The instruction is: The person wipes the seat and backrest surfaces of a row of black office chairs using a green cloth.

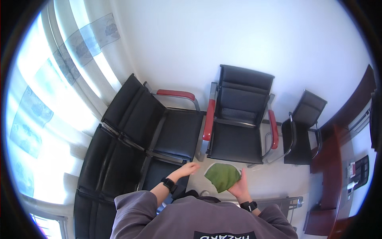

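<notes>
We grasp green cloth (223, 177) in right hand (240, 189); left hand (191, 169) apart, we can't tell whether clenched. One-sided support could let cloth's left side sag.

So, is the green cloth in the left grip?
No, the right grip holds the green cloth; the left grip is apart.

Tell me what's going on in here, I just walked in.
A person is holding a green cloth in their right hand. Their left hand is apart from it, loosely curled, with nothing visible in it. A black chair with red armrests stands just beyond.
</notes>
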A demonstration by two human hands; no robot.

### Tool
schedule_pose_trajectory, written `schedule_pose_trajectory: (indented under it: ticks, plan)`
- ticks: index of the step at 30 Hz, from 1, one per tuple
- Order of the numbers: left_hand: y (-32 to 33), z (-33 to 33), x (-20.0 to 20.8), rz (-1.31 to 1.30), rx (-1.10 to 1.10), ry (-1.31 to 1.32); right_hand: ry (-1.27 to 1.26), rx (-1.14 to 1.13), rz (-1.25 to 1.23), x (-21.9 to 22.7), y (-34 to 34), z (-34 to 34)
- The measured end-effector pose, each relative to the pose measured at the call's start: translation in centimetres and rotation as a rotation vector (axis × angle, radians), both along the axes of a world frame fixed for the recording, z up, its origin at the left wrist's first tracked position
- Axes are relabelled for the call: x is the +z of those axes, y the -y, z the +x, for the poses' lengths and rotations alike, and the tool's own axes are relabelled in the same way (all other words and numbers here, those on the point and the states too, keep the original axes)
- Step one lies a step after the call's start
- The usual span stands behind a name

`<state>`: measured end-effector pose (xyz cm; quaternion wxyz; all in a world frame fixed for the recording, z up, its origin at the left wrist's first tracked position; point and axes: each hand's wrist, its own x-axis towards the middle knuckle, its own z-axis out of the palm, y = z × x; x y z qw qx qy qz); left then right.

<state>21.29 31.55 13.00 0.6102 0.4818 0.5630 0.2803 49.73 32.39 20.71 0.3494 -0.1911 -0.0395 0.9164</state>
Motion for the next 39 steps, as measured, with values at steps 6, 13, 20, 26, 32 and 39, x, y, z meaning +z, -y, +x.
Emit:
schedule_pose_trajectory:
  ticks: [6, 13, 20, 26, 32, 39]
  plan:
    - [10.5, -7.6, -13.5, -0.521, -0.353, -0.359, 0.068, 0.010, -0.074, -0.4, -2.5, 0.0]
    - [19.1, -4.1, -9.5, -0.812, -0.163, -0.139, 0.188, 0.054, -0.086, 1.1, -7.2, -2.4]
    - [20.0, -3.6, -15.7, -0.903, 0.129, 0.071, 0.246, 0.187, -0.052, 2.4, -13.9, -8.0]
    - [18.9, -4.5, -17.8, -0.941, 0.352, 0.161, 0.351, 0.245, -0.104, 2.8, -18.7, -13.8]
    - [18.7, -3.9, -18.4, -0.946, 0.532, 0.233, 0.355, 0.318, -0.150, 2.4, -20.9, -16.3]
    - [19.0, -0.6, -18.1, -0.960, 0.745, 0.287, 0.362, 0.326, -0.233, 1.1, -22.9, -14.9]
